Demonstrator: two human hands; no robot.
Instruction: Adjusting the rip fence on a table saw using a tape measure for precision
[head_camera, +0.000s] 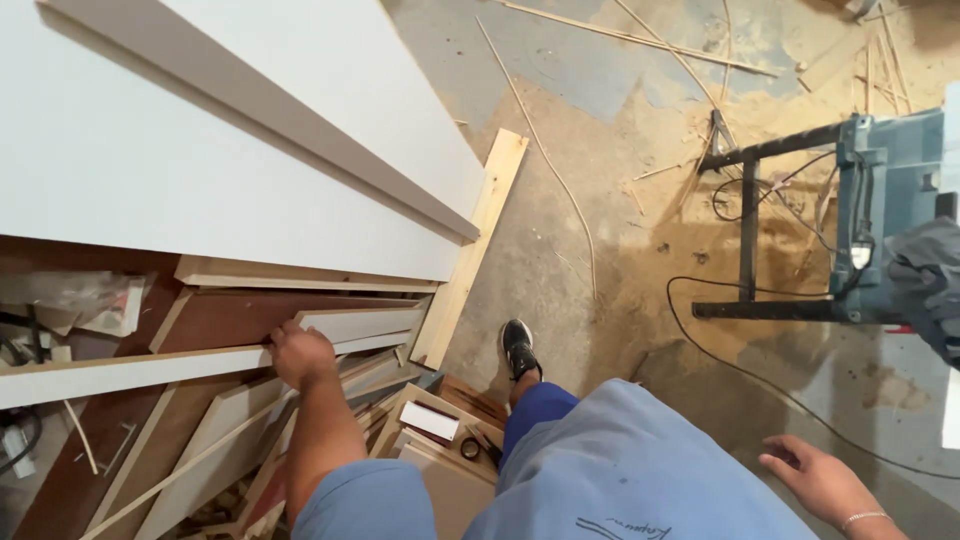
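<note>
Left of centre in the frame, the left hand (300, 352) closes its fingers over the end of a long white strip of board (150, 368) that runs out toward the left edge, lying among stacked offcuts (230, 440) below a large white panel (200, 150). By its look the strip is stiff and fairly light, but long enough to swing and sag if held only at the end; a grip nearer its middle would likely steady it, and its cut edges may be sharp or splintery. At the lower right of the frame the right hand (825, 482) hangs free, fingers loosely spread, holding nothing, above the sawdust-covered floor (600, 230). A blue-green saw stand (880, 200) sits at the right edge.
</note>
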